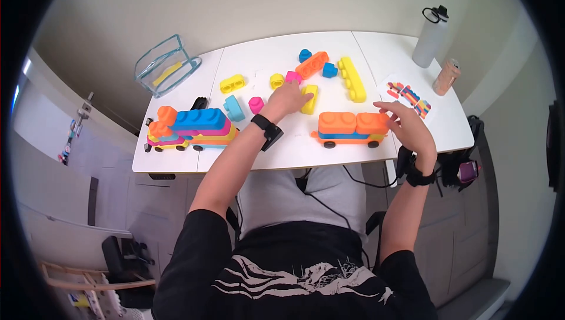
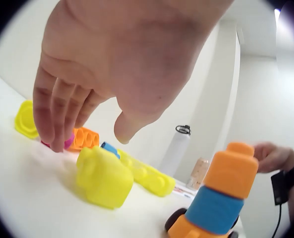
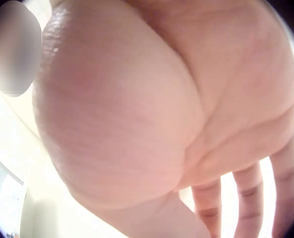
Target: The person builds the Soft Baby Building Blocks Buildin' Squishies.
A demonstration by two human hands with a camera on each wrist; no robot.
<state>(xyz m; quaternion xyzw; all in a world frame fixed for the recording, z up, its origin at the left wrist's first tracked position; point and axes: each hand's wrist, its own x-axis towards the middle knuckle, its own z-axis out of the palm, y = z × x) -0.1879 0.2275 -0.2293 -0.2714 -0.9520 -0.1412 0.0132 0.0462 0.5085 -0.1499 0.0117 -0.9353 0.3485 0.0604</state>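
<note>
My left hand (image 1: 286, 101) reaches over the middle of the table, fingers extended and thumb apart. Its fingertips are right at a pink block (image 1: 293, 77), partly hidden behind them in the left wrist view. Under the thumb side lies a yellow block (image 2: 105, 177). My right hand (image 1: 412, 131) hovers with loose fingers at the right end of a wheeled block vehicle (image 1: 351, 129), which has two orange blocks on top of a blue layer. In the right wrist view, the palm (image 3: 122, 114) fills most of the picture.
A larger block vehicle (image 1: 201, 121) stands at left. Loose blocks lie around, including a long yellow one (image 1: 352, 80) and an orange one (image 1: 312, 65). A clear case (image 1: 166, 67), a picture sheet (image 1: 406, 93), a bottle (image 1: 431, 40) and a can (image 1: 446, 77) sit toward the edges.
</note>
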